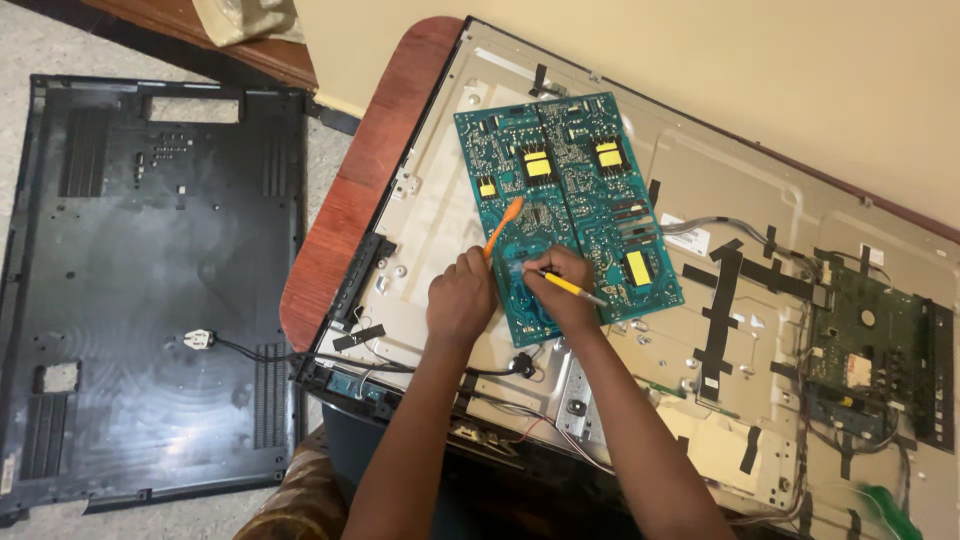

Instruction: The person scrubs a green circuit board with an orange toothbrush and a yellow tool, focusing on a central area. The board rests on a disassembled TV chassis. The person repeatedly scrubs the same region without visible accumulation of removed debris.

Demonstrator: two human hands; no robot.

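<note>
The teal-green rectangular circuit board [565, 210], studded with yellow-topped components, lies flat on the grey metal back of an opened flat-panel television [700, 200], toward the panel's upper-left area. Both hands work at the board's lower-left corner. The left hand [460, 297] is closed around a slim orange-handled tool [503, 226] whose free end slants up over the board. The right hand [562, 282] is pinched shut on a thin yellow tool [572, 288], pen-like, its tip set down on the board just beside the left hand's knuckles.

Black tape strips [722, 300] and grey cables run across the panel's middle, and a smaller dark-green board [870, 350] sits near its right edge. The television rests on a reddish-brown wooden table [345, 210], overhanging it at the near edge. On the pale carpet to the left lies the black plastic rear cover [150, 290], inside up.

The risk, as I judge it: the two tips are close together over dense solder joints — a slip could scratch a trace or bridge contacts. Leaning on the overhanging panel might also tip or flex it.
</note>
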